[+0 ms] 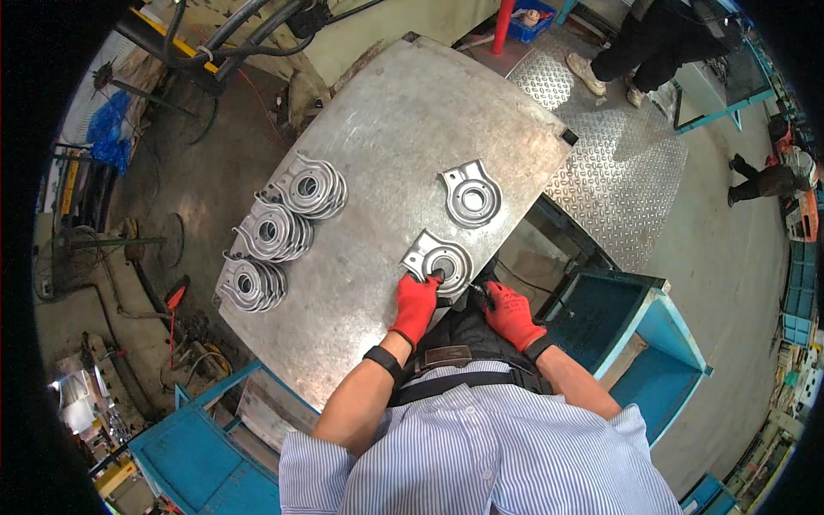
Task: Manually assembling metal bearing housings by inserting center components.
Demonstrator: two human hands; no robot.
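Observation:
My left hand (417,305), in a red glove with dark fingertips, grips a stamped metal bracket (419,256) by its near side. That bracket has a round ring and a flat tab, and lies at the table's near right edge. Close by on the right, my right hand (512,314), gloved the same way, is closed beside the bracket's rim. A small, thin dark item seems to poke from its fingers, too small to name. Farther off lies a second, like bracket (473,199), touched by neither hand.
Three overlapping stacks of like brackets (268,233) stand along the left side of the metal table (386,129). Blue steel frames (661,335) flank me at right and lower left. Beyond the table is a tread-plate platform (618,172), where a person (652,43) stands.

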